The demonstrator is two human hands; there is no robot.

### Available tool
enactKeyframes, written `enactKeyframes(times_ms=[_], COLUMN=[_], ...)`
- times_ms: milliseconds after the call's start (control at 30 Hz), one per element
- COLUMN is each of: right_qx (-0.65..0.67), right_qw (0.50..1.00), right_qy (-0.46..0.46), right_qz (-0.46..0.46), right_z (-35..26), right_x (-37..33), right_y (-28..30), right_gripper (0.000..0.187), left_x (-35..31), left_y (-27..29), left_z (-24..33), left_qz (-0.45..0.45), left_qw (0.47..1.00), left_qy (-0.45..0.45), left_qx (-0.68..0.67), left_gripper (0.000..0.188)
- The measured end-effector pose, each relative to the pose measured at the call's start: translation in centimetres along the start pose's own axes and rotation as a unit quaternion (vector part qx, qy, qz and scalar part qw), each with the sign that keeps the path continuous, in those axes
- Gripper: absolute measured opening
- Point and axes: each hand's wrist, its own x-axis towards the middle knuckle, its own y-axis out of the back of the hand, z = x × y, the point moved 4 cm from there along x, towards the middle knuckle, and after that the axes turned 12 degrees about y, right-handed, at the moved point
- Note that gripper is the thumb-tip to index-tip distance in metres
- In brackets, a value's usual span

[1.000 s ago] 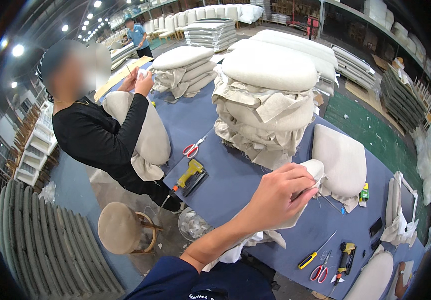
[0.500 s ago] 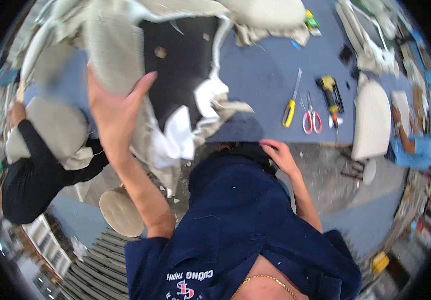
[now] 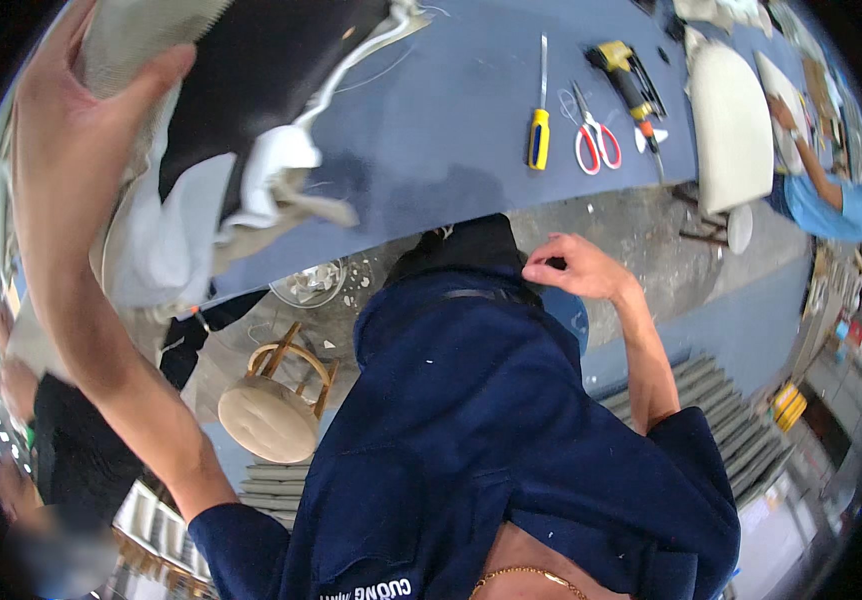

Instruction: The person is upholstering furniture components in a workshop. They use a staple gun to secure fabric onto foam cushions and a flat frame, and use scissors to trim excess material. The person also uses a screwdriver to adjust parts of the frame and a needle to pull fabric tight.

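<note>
At the table [image 3: 431,120], has shifted the cushion [image 3: 241,90] farther left than a moment ago, now under one-handed control. Stretches the left hand [image 3: 76,140] forward, wrapped around the cushion's edge with thumb spread. Holds the right hand [image 3: 581,268] well apart, half curled; cannot tell whether gripping anything.

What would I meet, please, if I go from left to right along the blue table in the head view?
Padded piece with a black panel, yellow-handled screwdriver, red-handled scissors, yellow-and-black staple gun, pale rounded cushion.
</note>
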Motion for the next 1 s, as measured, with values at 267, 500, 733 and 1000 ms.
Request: enactKeyframes(times_ms=[267,500,733,1000], right_qx=[-0.065,0.032,0.05,-0.04], right_qw=[0.985,0.997,0.996,0.989], right_qy=[0.051,0.076,0.073,0.094], right_qz=[0.152,0.0,0.026,0.111], right_z=[-0.2,-0.6,-0.2,0.3], right_x=[-2.2,-1.9,-4.5,-6.9], right_y=[1.9,0.2,0.6,1.1], right_gripper=[0.02,0.031,0.027,0.028], left_x=[-16.1,-23.0,-21.4,-20.9], left_y=[-14.5,-24.0,-23.1,-28.0], left_z=[10.3,8.1,15.2,21.8], left_qz=[-0.052,-0.078,-0.351,-0.594], left_qw=[0.985,0.992,0.867,0.724], left_qy=[-0.113,-0.067,0.081,0.004], left_qx=[0.122,0.074,-0.344,-0.351], left_gripper=[0.078,0.082,0.03,0.034])
